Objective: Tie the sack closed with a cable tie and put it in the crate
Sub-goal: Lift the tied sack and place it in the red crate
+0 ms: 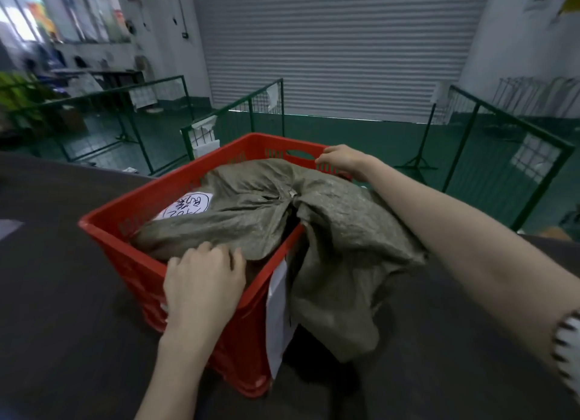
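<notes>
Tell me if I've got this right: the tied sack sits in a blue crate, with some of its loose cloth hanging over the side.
Not quite. The crate is red, not blue, as the head view shows. The rest holds: the sack is cinched at its neck, sits in the crate, and loose cloth drapes over the side.

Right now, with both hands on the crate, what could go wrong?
1. The sack's loose end hangs over the red crate's right rim; it may snag or drag the sack out if lifted.
2. The left hand and right hand sit at opposite corners, so a lift may tilt.
</notes>
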Motion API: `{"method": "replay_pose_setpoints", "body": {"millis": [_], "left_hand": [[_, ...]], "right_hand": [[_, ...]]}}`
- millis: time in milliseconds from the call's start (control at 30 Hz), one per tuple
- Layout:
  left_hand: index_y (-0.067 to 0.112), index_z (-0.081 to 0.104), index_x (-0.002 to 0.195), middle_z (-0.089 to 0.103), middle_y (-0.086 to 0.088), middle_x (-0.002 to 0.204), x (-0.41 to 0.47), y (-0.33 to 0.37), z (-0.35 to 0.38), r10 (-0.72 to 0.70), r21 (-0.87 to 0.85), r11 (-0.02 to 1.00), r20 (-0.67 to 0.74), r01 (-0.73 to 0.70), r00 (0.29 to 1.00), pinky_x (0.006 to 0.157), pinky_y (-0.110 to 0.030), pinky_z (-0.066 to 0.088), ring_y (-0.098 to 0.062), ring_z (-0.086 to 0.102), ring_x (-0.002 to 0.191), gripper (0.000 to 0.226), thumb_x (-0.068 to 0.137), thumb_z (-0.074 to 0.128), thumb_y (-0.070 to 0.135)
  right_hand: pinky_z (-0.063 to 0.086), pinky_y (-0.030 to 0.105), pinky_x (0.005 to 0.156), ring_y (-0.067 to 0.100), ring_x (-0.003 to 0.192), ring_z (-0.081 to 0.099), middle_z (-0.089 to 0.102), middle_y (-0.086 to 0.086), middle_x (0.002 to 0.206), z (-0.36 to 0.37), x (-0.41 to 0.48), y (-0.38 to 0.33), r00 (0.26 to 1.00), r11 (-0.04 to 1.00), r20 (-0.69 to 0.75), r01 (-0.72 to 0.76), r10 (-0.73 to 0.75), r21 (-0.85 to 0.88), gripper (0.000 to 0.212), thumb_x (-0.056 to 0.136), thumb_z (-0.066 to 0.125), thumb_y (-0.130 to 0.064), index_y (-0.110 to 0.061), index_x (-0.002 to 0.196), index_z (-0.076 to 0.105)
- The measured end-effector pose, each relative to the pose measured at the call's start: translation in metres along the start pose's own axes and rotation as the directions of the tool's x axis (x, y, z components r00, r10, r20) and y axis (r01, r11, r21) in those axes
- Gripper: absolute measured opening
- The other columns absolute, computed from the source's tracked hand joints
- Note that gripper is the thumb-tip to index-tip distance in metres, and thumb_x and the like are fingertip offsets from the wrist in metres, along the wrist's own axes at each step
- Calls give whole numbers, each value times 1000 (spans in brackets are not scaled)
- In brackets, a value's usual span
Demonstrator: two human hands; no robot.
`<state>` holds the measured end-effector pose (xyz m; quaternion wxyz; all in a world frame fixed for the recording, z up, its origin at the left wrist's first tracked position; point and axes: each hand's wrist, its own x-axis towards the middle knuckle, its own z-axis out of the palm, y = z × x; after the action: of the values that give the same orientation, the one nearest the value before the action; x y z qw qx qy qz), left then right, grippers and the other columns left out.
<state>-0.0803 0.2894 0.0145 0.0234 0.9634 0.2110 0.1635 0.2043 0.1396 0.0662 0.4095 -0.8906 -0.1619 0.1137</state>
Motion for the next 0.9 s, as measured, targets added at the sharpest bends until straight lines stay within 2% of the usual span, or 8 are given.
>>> {"method": "replay_pose_setpoints", "body": {"millis": [100, 200, 267, 367, 467, 600, 767, 900], "left_hand": [[8, 63, 75, 68, -16, 82, 6, 10, -3, 18, -44, 999, -69, -21, 997, 72, -43, 44, -39, 63, 81, 30, 89, 50, 30], [10, 62, 94, 67, -15, 99, 11, 26, -7, 79, -126, 987, -147, -97, 986, 78, -43, 43, -37, 61, 94, 26, 88, 50, 32], [15, 54, 118, 59, -8, 121, 11, 41, -12, 162, -208, 960, -138, -188, 977, 88, -42, 40, -32, 55, 113, 39, 85, 51, 36], [22, 23, 145, 23, 2, 155, 7, 61, -15, 333, -225, 912, -84, -344, 939, 106, -41, 27, -20, 26, 139, 73, 82, 54, 43], [26, -4, 150, -10, 10, 160, 8, 75, -8, 489, -114, 866, -13, -487, 872, 114, -42, 17, -17, 0, 147, 93, 82, 56, 45], [32, -15, 147, -24, 3, 158, 10, 89, 14, 587, 38, 799, 164, -599, 793, 114, -54, 7, -27, -16, 146, 105, 78, 64, 41], [17, -4, 150, -14, -14, 159, 12, 111, 31, 608, 167, 752, 199, -638, 769, 111, -60, 7, -37, -11, 145, 88, 87, 57, 23], [13, 35, 135, 46, -18, 142, 28, 123, 34, 638, 232, 742, 45, -629, 769, 90, -64, 41, -39, 43, 132, 64, 76, 55, 28]], "right_hand": [[46, 43, 98, 30, 115, 57, 59, 15, 128, -11, -13, 3, 997, 999, -62, 39, -38, 7, 40, 87, 58, -28, -10, 123, 57], [47, 38, 87, 20, 100, 58, 58, 8, 124, -15, -32, 4, 994, 994, -56, 100, -98, 36, 45, 87, 59, -31, -12, 127, 52], [44, 32, 77, 13, 88, 54, 56, 5, 123, -15, -46, 6, 991, 991, -24, 133, -133, 25, 57, 84, 61, -41, -15, 132, 47], [41, 33, 93, 16, 106, 51, 48, 2, 128, -14, -64, 16, 990, 990, 50, 128, -131, 57, 72, 82, 63, -46, -19, 141, 33], [34, 27, 98, 22, 125, 44, 41, 9, 139, -15, -81, 31, 984, 993, 128, 120, -121, 16, 70, 91, 55, -29, -14, 148, 17], [36, 35, 108, 20, 130, 44, 39, 7, 149, -11, -98, 63, 980, 998, 200, 9, -20, 56, 74, 88, 58, -31, -25, 149, 16], [45, 39, 101, 22, 115, 55, 52, 11, 134, -10, -121, 75, 982, 967, 187, -71, 25, 243, 49, 89, 49, -10, -16, 137, 41], [41, 31, 104, 23, 126, 47, 50, 15, 135, -14, -127, 69, 990, 952, 141, -41, -2, 303, 39, 93, 44, -3, 0, 132, 46]]}}
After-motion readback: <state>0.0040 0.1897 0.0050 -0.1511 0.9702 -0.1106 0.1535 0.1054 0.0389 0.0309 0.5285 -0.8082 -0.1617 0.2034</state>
